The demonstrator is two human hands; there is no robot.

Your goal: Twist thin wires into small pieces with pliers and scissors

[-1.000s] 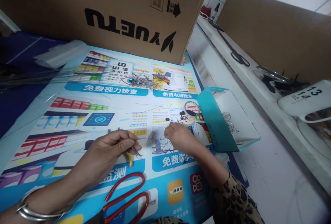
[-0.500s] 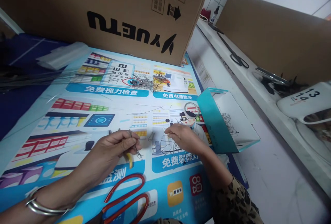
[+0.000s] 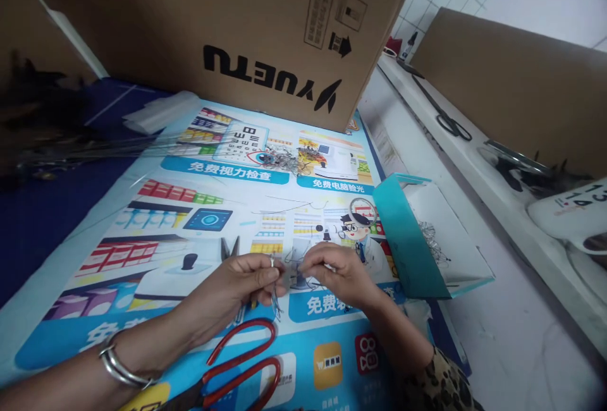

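Observation:
My left hand (image 3: 253,281) is closed in a pinch on a small bunch of thin wires (image 3: 275,303), whose ends stick out below the fingertips. Just to its right, my right hand (image 3: 339,275) also has thumb and fingers pinched together; what sits between them is too fine to make out. Thin loose wires lie on the printed mat by its fingertips. Grey pointed metal jaws (image 3: 230,248) poke out behind my left hand, the rest of that tool mostly hidden under it. Red-handled scissors (image 3: 246,363) lie nearest me, below my left hand.
A teal open box (image 3: 412,253) holding tangled wire (image 3: 431,240) stands at right. A wire pile (image 3: 284,159) lies farther back on the printed mat (image 3: 190,278). A large cardboard box (image 3: 265,31) blocks the back. Long wires (image 3: 109,148) reach in from the left. A mug (image 3: 569,215) stands on the right ledge.
My hands have come closer together, my left hand moving right with the wires toward my right fingertips. The pointed jaws show more behind it. The whole view has shifted slightly.

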